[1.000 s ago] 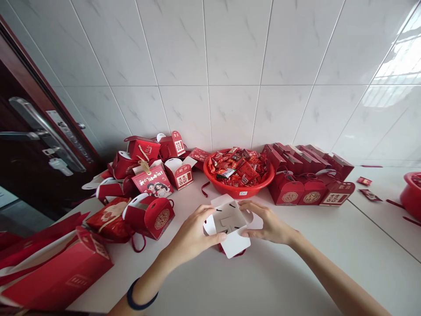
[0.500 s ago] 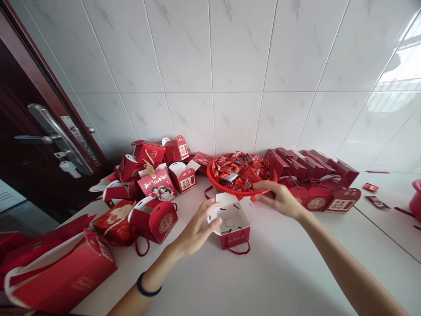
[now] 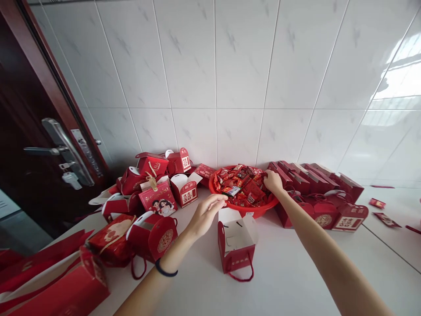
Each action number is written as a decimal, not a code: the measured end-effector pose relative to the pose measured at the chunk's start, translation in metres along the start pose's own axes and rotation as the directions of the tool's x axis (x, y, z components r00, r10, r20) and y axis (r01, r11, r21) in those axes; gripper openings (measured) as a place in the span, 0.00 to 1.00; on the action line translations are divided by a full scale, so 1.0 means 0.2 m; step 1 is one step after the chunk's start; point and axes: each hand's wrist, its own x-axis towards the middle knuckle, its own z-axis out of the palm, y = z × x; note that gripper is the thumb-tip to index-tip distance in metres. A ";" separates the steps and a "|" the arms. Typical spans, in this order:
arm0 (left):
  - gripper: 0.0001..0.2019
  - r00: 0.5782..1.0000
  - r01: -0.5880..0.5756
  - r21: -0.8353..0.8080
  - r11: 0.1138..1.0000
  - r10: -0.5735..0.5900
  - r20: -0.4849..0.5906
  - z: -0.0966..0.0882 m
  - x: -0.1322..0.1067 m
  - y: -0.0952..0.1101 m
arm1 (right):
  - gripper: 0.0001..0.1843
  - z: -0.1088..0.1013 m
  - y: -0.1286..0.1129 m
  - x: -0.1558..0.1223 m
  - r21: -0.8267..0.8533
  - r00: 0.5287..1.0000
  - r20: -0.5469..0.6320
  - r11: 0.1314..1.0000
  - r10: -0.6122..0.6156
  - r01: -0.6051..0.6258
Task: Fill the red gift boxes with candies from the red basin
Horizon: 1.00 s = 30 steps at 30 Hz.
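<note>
An opened red gift box (image 3: 238,256) with a white inside and a dark red cord handle stands on the table, its flaps up. Behind it is a red plastic basin (image 3: 258,211) heaped with small red wrapped candies (image 3: 253,191). My left hand (image 3: 207,213) hovers by the basin's front left rim, above and left of the box, fingers stretched out and nothing in them. At the right side of the basin, my right hand (image 3: 273,181) reaches in among the candies with its fingers curled down. What its fingertips hold is hidden.
Several red boxes (image 3: 167,237) crowd the left, some open. Rows of open red boxes (image 3: 324,215) stand at the right. Two loose wrapped pieces (image 3: 377,203) lie farther right. Behind is a tiled wall (image 3: 240,136); a dark door with a handle (image 3: 67,149) is at the left.
My right hand has moved from the basin's front rim to its right side, among the candies. My left hand has shifted off the box toward the basin. The view has tilted up slightly.
</note>
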 end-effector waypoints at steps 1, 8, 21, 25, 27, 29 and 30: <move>0.22 1.000 0.004 -0.017 1.000 -0.003 0.007 0.01 0.02 0.00 | 0.06 -0.01 0.00 0.00 0.051 1.000 -0.010 0.999 -0.011 0.012; 0.17 0.999 0.040 -0.118 0.992 -0.038 0.018 0.09 0.23 -0.06 | 0.15 -0.07 -0.04 -0.11 0.496 0.987 0.054 0.862 -0.148 0.102; 0.19 0.976 0.200 -0.421 0.885 -0.144 0.161 0.22 0.46 -0.11 | 0.18 -0.07 -0.13 -0.35 0.737 0.959 0.162 0.675 -0.234 0.040; 0.12 0.986 0.099 -0.446 0.890 -0.026 0.167 0.23 0.45 -0.12 | 0.18 -0.01 -0.16 -0.40 0.628 0.906 0.223 0.764 -0.360 0.148; 0.10 0.996 0.081 -0.529 0.845 -0.045 0.079 0.23 0.45 -0.13 | 0.20 -0.01 -0.15 -0.40 0.576 0.911 0.185 0.792 -0.368 0.203; 0.09 0.992 0.078 -0.653 0.753 -0.124 -0.024 0.22 0.45 -0.14 | 0.18 -0.02 -0.12 -0.38 0.483 0.912 0.152 0.834 -0.381 0.268; 0.08 0.985 0.072 -0.702 0.709 -0.162 -0.063 0.21 0.45 -0.14 | 0.16 -0.02 -0.11 -0.37 0.397 0.901 0.178 0.867 -0.395 0.301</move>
